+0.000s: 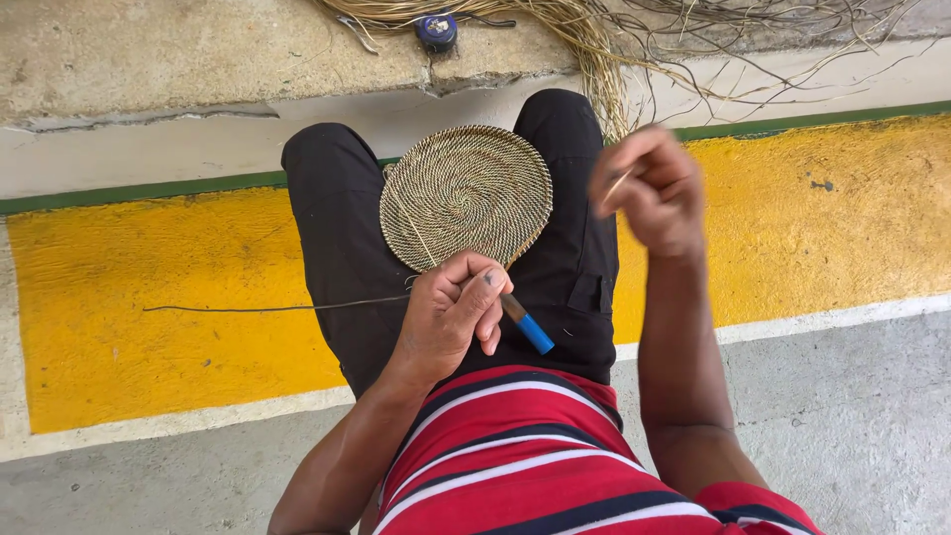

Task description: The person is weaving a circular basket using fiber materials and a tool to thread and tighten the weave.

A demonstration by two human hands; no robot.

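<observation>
coiled work lay across the person's lap: a flat round mat (466,196) of tan fibre bound with dark stitching, resting on black shorts (337,258) between the knees, its face turned up toward the head. the spiral looked well grown, many rounds already closed from centre to rim, though the edge nearest the body seemed still unfinished, since loose strands ran off it there; i judged the piece past its middle but not bound off. the left hand (451,315) was curled shut at the near rim, fingers pinching that edge together with a blue-handled tool (525,324), whose long axis slanted from the fist down toward the person's right. a thin dark strand (267,308) trailed out level from the same hand, pointing toward the person's left over the yellow floor band (149,297). the right hand (649,188) was raised and blurred, fingertips pressed closed on a fine pale strand (619,183). beyond the knees, a heap of dry fibre (594,40) lay on a concrete ledge (198,50) beside a small blue object (436,30).
</observation>
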